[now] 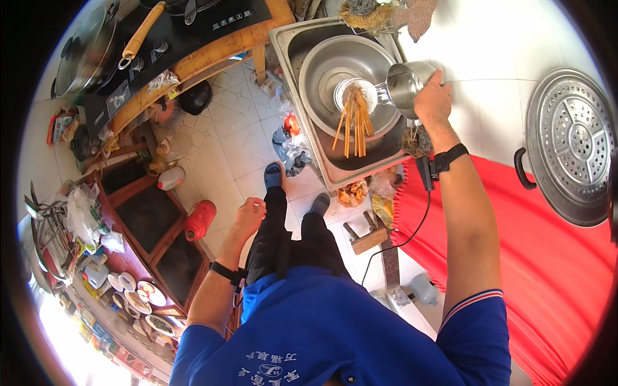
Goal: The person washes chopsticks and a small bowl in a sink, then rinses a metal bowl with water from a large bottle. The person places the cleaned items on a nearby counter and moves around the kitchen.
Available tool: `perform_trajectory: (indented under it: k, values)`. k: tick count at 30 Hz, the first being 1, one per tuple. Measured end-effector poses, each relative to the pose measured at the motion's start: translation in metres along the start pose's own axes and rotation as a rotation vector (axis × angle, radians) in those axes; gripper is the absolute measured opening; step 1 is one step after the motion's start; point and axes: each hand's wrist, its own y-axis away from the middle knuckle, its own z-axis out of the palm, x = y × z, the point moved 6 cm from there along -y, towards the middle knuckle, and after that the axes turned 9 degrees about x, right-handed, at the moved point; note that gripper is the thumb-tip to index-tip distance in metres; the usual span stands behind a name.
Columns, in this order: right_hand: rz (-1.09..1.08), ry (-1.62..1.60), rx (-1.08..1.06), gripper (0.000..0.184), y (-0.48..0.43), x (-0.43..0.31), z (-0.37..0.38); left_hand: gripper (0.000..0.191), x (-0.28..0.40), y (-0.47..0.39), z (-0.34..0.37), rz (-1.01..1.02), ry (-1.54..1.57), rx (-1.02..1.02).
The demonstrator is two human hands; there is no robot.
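My right hand (433,98) grips a metal pot or ladle-like vessel (404,89) tilted at the right side of the sink. Water runs from its lip into a white bowl (342,92) that stands in a large stainless steel basin (316,67). Several wooden chopsticks (356,130) lean in the bowl, their ends sticking out over the basin's near rim. The basin rests in the steel sink (333,177). My left hand (252,212) hangs above the floor with its fingers curled, and no object shows in it.
Left of the sink is a black cooktop (193,38) on a wooden frame, with a wooden-handled utensil (142,36). A red thermos (200,220) stands on the tiled floor. At right are a red cloth (507,227) and a perforated metal steamer tray (569,144). Plastic bags (295,149) lie beside the sink.
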Motion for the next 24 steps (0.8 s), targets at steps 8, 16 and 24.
perform_trajectory:
  k: [8,16,24]
  values:
    - [-0.388,0.066,0.298,0.071,0.034,-0.013,-0.041,0.032,0.009,0.027,0.000,-0.033,-0.036,0.067]
    - [-0.698,0.071,0.507,0.064,0.022,0.021,-0.057,0.040,-0.004,0.147,0.046,-0.126,-0.250,0.258]
    - [-0.252,-0.715,-0.291,0.071,0.107,0.063,-0.002,0.055,-0.017,0.229,0.062,-0.017,0.006,0.190]
